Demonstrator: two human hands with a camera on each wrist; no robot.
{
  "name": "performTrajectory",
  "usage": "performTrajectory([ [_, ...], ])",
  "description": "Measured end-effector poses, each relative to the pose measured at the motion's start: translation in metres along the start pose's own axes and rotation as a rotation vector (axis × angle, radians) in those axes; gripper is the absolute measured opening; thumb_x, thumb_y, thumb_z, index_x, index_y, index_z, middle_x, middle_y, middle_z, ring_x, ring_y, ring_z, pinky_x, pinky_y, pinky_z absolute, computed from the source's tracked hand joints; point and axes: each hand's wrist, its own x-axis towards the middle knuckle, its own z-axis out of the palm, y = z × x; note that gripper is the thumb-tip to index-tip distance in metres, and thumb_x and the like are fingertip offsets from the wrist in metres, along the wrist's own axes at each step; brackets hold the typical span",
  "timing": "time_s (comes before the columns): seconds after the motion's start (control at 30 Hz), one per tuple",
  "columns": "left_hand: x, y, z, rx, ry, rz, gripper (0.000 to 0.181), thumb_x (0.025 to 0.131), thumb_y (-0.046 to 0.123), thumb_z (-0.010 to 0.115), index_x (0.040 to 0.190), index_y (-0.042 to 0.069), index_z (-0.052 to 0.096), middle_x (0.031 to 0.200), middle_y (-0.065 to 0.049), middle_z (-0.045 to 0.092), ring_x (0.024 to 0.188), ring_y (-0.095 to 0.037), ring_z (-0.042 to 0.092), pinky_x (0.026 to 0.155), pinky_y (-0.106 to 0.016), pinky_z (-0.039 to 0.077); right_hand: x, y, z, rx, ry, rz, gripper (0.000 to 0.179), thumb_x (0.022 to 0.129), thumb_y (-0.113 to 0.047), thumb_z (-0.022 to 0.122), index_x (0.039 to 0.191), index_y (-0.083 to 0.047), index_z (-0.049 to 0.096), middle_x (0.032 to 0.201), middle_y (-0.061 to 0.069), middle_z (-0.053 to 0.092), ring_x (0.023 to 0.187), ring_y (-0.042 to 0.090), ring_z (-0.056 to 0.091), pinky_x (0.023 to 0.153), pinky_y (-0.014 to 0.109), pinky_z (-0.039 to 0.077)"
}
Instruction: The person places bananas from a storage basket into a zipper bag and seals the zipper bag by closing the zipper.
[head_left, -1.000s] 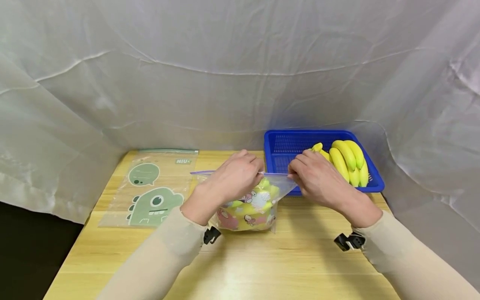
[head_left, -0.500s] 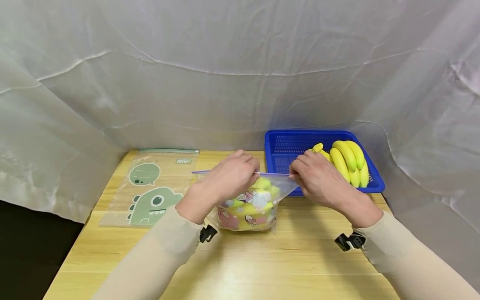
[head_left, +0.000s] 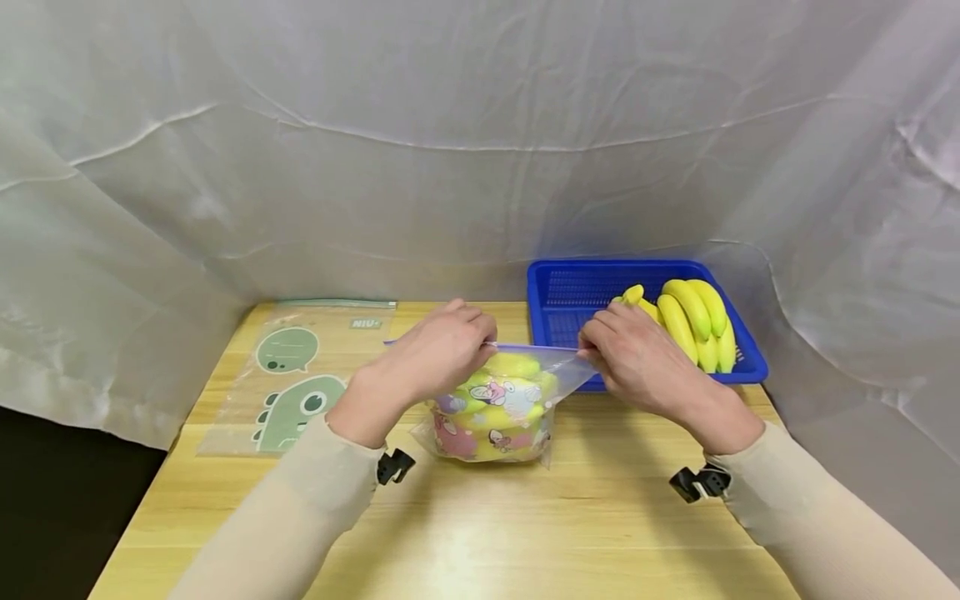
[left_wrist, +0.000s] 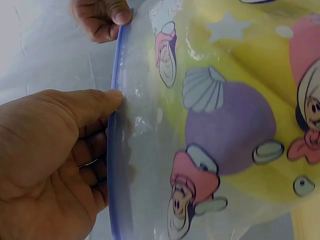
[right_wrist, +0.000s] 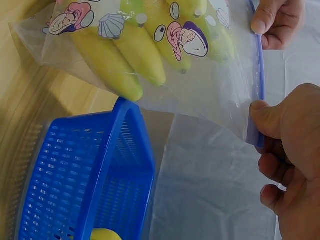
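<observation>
A clear zip bag (head_left: 495,417) with cartoon prints and a purple zip edge stands on the table, with yellow bananas (right_wrist: 142,55) inside. My left hand (head_left: 442,350) pinches the purple zip edge (left_wrist: 114,150) left of the bag's middle, thumb on the near side. The bag's right top corner is pinched between thumb and fingers of my right hand (head_left: 637,358). Between the two hands the zip edge is stretched nearly straight. In the head view my left hand hides the left part of the edge.
A blue basket (head_left: 585,271) with more bananas (head_left: 693,321) stands at the back right, behind my right hand. On the left a flat clear bag with a green dinosaur print (head_left: 300,408) lies on the wooden table (head_left: 525,533). Grey cloth (head_left: 420,192) hangs behind.
My left hand has slid left along the zip edge, away from my right hand, uncovering more of the bag's top. My right hand has stayed at its corner.
</observation>
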Motion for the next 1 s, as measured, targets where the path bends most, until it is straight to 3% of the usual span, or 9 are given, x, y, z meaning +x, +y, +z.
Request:
performTrajectory([
  [0.53, -0.017, -0.018, -0.006, 0.022, 0.032, 0.029, 0.011, 0.105, 0.014, 0.065, 0.097, 0.007, 0.068, 0.098, -0.004, 0.071, 0.094, -0.022, 0.064, 0.093, -0.036, 0.045, 0.0, 0.0, 0.0, 0.009, -0.007, 0.008, 0.014, 0.093, -0.007, 0.076, 0.088, -0.009, 0.063, 0.084, 0.003, 0.061, 0.079, 0.022, 0.051, 0.075, 0.039, 0.043],
  [1.0, -0.029, -0.028, -0.009, -0.015, 0.041, -0.014, 0.009, 0.104, 0.014, 0.066, 0.098, 0.007, 0.068, 0.098, -0.004, 0.071, 0.089, -0.022, 0.06, 0.089, -0.036, 0.045, -0.002, 0.0, -0.001, 0.022, -0.016, 0.018, 0.015, 0.093, -0.007, 0.076, 0.087, -0.009, 0.062, 0.083, 0.002, 0.06, 0.076, 0.021, 0.047, 0.074, 0.037, 0.041],
])
